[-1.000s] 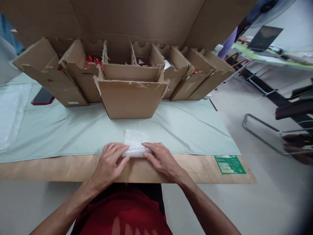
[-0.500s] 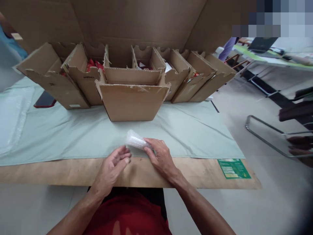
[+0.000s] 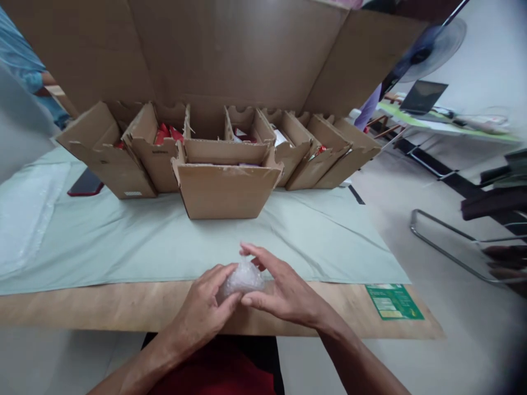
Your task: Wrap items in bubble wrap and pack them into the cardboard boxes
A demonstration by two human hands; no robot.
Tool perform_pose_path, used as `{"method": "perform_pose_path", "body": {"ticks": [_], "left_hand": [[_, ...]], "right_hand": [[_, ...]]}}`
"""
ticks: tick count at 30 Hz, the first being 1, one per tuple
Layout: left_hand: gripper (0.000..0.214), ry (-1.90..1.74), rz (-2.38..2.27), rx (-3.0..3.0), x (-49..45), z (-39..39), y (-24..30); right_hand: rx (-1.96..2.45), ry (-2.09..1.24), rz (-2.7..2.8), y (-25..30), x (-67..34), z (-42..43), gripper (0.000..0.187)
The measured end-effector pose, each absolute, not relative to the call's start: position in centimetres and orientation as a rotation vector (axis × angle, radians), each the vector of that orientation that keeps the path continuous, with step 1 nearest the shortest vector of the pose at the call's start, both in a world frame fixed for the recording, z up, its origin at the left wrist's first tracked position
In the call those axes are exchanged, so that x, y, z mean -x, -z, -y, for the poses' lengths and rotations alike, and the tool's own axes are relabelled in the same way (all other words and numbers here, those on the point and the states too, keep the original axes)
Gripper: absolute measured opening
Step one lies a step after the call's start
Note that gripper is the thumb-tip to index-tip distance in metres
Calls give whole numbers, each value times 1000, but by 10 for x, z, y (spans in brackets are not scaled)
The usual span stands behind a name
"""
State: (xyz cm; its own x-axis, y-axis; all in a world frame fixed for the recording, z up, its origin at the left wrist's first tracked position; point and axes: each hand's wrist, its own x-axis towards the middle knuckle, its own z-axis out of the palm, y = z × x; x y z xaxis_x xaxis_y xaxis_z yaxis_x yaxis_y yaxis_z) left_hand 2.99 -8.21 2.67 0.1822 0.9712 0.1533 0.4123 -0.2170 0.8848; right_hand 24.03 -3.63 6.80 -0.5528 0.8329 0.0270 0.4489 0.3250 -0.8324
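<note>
Clear bubble-wrap bundle (image 3: 246, 277) is between your hands, at the near edge of the table (can't tell if it rests on the wood). Left to right: flat translucent bubble-wrap sheeting (image 3: 31, 214) on the pale green cloth (image 3: 329, 230), then a dark flat rectangular device with a red edge (image 3: 85, 184), just beside the row of brown open-topped cardboard bins (image 3: 158, 170). Your left hand (image 3: 208, 296) is clamped on the bundle's left side, thumb low. Separate brown cardboard bin (image 3: 228, 192) stands in front of the row, beyond your hands. Your right hand (image 3: 284, 288) is cupped round the bundle's right side, thumb and fingers apart; can't confirm contact. Far right: green printed card (image 3: 394, 302) on the bare tan wooden tabletop (image 3: 102, 307).
</note>
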Motion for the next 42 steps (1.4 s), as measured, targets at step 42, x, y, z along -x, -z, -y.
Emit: {"method": "perform_pose_path", "body": {"ticks": [42], "left_hand": [[15, -1071, -1314, -2753, 47, -63, -122]], "right_hand": [[1076, -544, 2033, -200, -233, -127, 24]]}}
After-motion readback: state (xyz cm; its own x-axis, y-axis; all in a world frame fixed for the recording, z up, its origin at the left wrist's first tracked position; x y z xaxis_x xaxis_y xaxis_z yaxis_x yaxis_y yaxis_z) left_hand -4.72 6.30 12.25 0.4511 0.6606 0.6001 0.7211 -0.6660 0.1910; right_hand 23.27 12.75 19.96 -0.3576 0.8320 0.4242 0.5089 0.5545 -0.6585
